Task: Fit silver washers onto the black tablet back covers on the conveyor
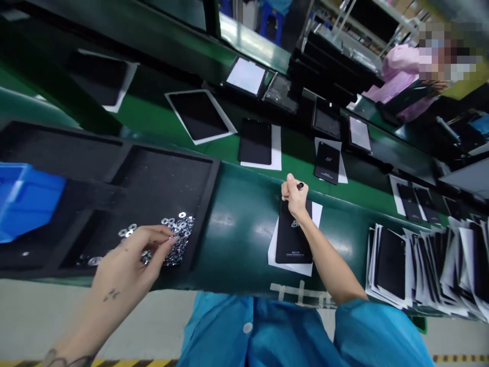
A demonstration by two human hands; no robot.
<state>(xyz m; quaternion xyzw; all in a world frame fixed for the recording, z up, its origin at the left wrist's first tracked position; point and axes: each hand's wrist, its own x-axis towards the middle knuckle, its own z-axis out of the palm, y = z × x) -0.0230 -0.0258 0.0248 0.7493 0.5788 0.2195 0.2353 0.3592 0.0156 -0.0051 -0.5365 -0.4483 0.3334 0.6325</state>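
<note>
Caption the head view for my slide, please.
Left hand at shiny metal rings, right hand gripping slim black tool above black rectangular panel.

Left hand (133, 260) over black tray (208, 193), thumb and fingertips nearly together at loose metal rings (181, 229) (can't tell if it holds one). Right hand (296, 198) fisted round black tool (300, 185), over top end of black panel (293, 250), which lies on white paper (272, 252). Blue bin (30, 201) on tray, far left. Panel-and-paper stack (391, 260) at right. More panels along green belt (225, 152) beyond. Person in pink (401, 61) across, upper right.
</note>
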